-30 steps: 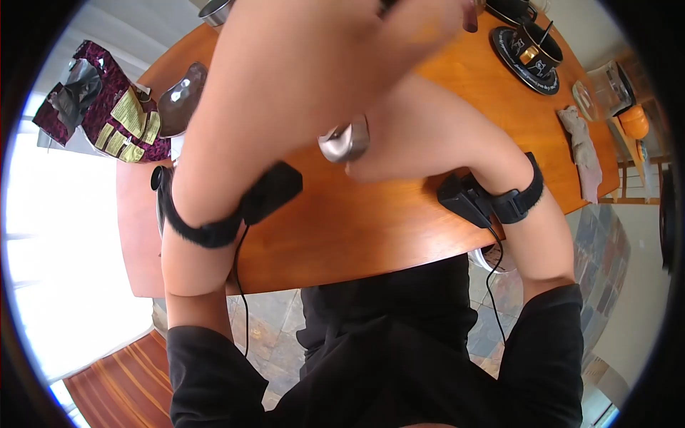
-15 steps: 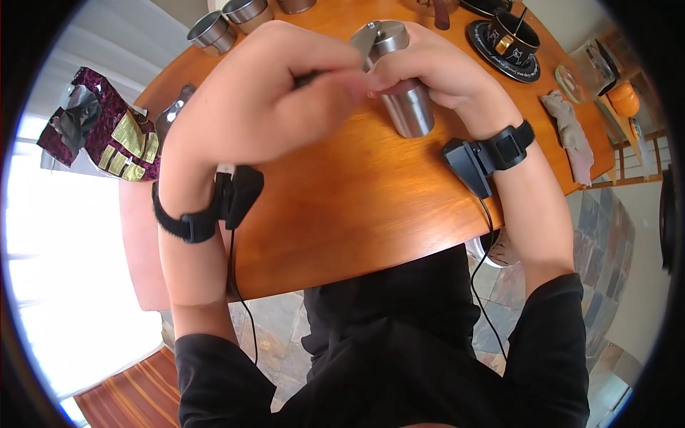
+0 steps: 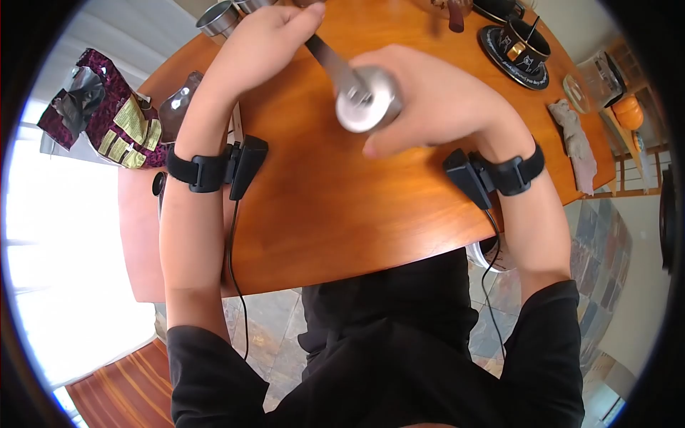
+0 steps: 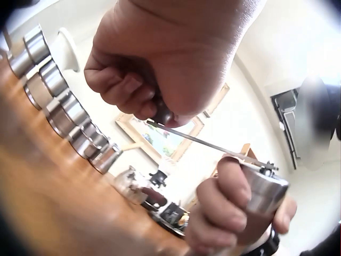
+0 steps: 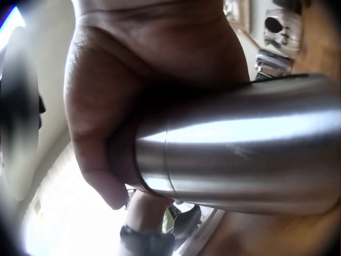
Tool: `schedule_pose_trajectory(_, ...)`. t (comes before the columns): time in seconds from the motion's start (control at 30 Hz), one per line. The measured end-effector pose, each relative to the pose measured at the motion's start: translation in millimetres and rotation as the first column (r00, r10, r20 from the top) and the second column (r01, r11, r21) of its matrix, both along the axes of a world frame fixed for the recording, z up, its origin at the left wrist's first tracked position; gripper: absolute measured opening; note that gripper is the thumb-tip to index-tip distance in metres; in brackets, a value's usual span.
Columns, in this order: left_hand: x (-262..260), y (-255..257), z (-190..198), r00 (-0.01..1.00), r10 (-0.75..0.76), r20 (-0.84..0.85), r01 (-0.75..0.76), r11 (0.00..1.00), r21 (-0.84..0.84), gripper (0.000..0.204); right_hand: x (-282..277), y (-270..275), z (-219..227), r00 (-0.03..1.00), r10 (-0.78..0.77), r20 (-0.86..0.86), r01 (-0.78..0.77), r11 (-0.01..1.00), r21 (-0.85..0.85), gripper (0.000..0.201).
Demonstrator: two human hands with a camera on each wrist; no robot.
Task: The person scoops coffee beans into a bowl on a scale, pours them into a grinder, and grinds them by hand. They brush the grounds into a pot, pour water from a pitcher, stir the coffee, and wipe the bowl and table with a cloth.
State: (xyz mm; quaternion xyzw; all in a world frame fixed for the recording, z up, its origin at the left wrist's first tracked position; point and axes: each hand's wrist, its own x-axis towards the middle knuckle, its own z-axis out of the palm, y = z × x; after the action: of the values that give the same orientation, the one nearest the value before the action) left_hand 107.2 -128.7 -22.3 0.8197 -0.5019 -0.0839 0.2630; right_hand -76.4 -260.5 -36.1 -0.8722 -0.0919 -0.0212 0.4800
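Observation:
A steel hand coffee grinder [image 3: 367, 107] is held above the table, its round lid facing up toward the head camera. My right hand [image 3: 442, 100] grips the grinder's body, fingers and thumb wrapped around a brown band. The smooth steel lower body [image 5: 240, 154] fills much of the right wrist view. From the lid a flat crank arm [image 3: 332, 63] runs to the far left. My left hand [image 3: 267, 46] grips the crank's dark knob [image 4: 162, 114], fingers curled around it, as the left wrist view shows.
On the left stands an open purple coffee bag [image 3: 121, 118] beside a dark glossy container [image 3: 177, 107]. Several steel canisters [image 4: 56, 77] line the far left. At far right are a black cup [image 3: 524, 46] on its saucer [image 3: 489, 57] and a crumpled cloth [image 3: 574, 146].
The crank has swung around the lid, my left hand sweeping from over the right hand, back near me, then away to the far left. The grinder has tilted so its lid faces the head camera.

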Motion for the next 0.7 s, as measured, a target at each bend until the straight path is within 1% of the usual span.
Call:
schedule_pose_trajectory(0.03, -5, -2, -1, 1.000, -0.026, -0.005, 0.025, 0.987, -0.159, 0.043, 0, 9, -1, 0.998, 0.029, 0.054, -0.024, 0.995, -0.094, 0.020)
schedule_pose_trajectory(0.07, -14, -5, 2, 0.999, -0.050, -0.001, 0.047, 0.947, -0.318, 0.045, 0, 13, -1, 0.998, 0.028, 0.052, -0.023, 0.996, -0.088, 0.020)
schedule_pose_trajectory(0.1, -23, -4, 10, 0.999, -0.051, 0.001, 0.048, 0.947, -0.317, 0.045, 0, 17, 0, 0.998, 0.054, 0.020, -0.052, 0.991, -0.123, 0.018)
schedule_pose_trajectory(0.13, -40, -1, 25, 1.000, 0.004, 0.004, -0.003, 0.958, -0.288, 0.042, 0, 19, 0, 0.997, 0.079, -0.016, -0.081, 0.985, -0.155, 0.017)
schedule_pose_trajectory(0.17, -55, 2, 36, 0.998, 0.059, 0.006, -0.056, 0.964, -0.259, 0.040, -1, 19, 1, 0.995, 0.085, -0.051, -0.092, 0.984, -0.153, 0.015)
schedule_pose_trajectory(0.3, -93, 6, 51, 0.996, 0.088, 0.018, -0.080, 0.960, -0.268, 0.040, -3, 26, 9, 0.996, 0.045, -0.082, -0.059, 0.982, -0.178, 0.018)
schedule_pose_trajectory(0.33, -106, 6, 52, 0.990, 0.120, 0.074, -0.089, 0.939, -0.331, 0.040, -3, 27, 9, 0.996, 0.032, -0.085, -0.050, 0.972, -0.228, 0.019)
schedule_pose_trajectory(0.37, -112, 8, 52, 0.986, 0.134, 0.101, -0.090, 0.929, -0.359, 0.040, -3, 28, 8, 0.996, 0.017, -0.090, -0.042, 0.960, -0.276, 0.020)
schedule_pose_trajectory(0.4, -117, 10, 53, 0.980, 0.150, 0.127, -0.090, 0.918, -0.387, 0.040, -2, 27, 2, 0.996, 0.014, -0.089, -0.037, 0.962, -0.271, 0.020)
schedule_pose_trajectory(0.43, -119, 13, 53, 0.988, 0.048, 0.150, 0.021, 0.906, -0.422, 0.039, 1, 26, -8, 0.999, 0.023, 0.039, -0.013, 0.968, -0.251, 0.021)
schedule_pose_trajectory(0.47, -122, 17, 52, 0.986, -0.003, 0.165, 0.076, 0.895, -0.439, 0.038, 4, 23, -13, 0.986, 0.031, 0.166, 0.009, 0.973, -0.230, 0.021)
schedule_pose_trajectory(0.5, -126, 21, 52, 0.982, -0.054, 0.181, 0.132, 0.881, -0.454, 0.038, 7, 15, -15, 0.985, 0.029, 0.171, 0.011, 0.973, -0.229, 0.021)
schedule_pose_trajectory(0.53, -131, 28, 52, 0.964, -0.109, 0.242, 0.188, 0.925, -0.331, 0.038, 11, 7, -16, 0.987, -0.017, 0.158, 0.048, 0.980, -0.191, 0.020)
schedule_pose_trajectory(0.6, -132, 34, 53, 0.939, -0.172, 0.299, 0.238, 0.950, -0.202, 0.039, 18, -13, -18, 0.986, -0.107, 0.129, 0.122, 0.986, -0.117, 0.020)
schedule_pose_trajectory(0.63, -130, 36, 54, 0.915, -0.247, 0.319, 0.298, 0.947, -0.122, 0.037, 20, -21, -17, 0.982, -0.150, 0.112, 0.159, 0.984, -0.081, 0.020)
schedule_pose_trajectory(0.67, -129, 37, 51, 0.911, -0.274, 0.309, 0.321, 0.940, -0.113, 0.035, 18, -27, -18, 0.977, -0.191, 0.093, 0.196, 0.980, -0.045, 0.021)
schedule_pose_trajectory(0.7, -127, 37, 49, 0.906, -0.300, 0.299, 0.343, 0.934, -0.104, 0.034, 13, -31, -17, 0.978, -0.206, 0.025, 0.199, 0.963, 0.179, 0.022)
